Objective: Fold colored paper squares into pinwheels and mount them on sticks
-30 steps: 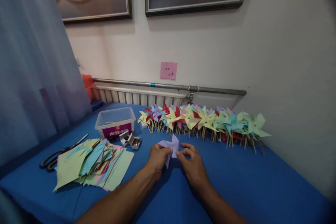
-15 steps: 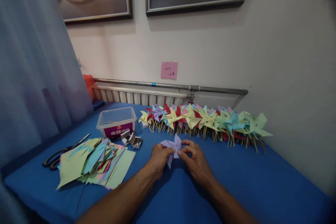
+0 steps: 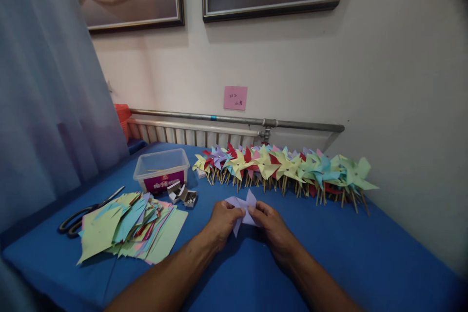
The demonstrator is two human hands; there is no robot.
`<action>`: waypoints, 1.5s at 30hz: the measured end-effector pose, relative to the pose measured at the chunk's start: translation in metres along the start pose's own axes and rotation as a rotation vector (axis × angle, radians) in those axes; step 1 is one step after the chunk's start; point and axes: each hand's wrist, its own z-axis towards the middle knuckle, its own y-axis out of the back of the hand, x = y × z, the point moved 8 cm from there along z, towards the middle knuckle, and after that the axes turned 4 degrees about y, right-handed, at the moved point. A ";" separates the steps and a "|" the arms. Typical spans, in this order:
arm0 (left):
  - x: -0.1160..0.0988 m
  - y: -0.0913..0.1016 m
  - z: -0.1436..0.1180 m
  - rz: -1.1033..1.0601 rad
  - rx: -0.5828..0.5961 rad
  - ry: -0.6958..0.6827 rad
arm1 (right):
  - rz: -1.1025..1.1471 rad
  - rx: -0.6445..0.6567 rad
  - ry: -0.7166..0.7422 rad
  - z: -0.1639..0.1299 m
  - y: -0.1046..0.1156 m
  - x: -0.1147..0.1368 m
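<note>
A lilac paper pinwheel [image 3: 250,200] is held between both hands above the blue table. My left hand [image 3: 224,222] is closed on its left side, thumb pressed near the middle of the folds. On the right side my right hand [image 3: 272,226] grips the paper, its thumb also by the centre and the other fingers partly hidden behind. Ahead of the hands stand many finished pinwheels [image 3: 266,162] on thin sticks, in yellow, red, green, blue and lilac. Small open boxes of metal pins [image 3: 190,198] lie to the left of the hands.
Cut coloured paper sheets [image 3: 127,229] lie in a loose pile at the left, beside black-handled scissors [image 3: 89,209]. A clear plastic tub [image 3: 161,165] with sticks inside stands behind them. A wall with a radiator [image 3: 193,131] and pipe bounds the blue table [image 3: 329,258].
My right hand's fingers have shifted from the upper right blade to behind the paper, with the thumb at the centre. The pinwheel has turned slightly. My left hand keeps its grip.
</note>
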 end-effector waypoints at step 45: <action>0.004 0.015 0.005 0.334 -0.165 -0.006 | -0.034 -0.175 0.019 -0.002 0.008 -0.009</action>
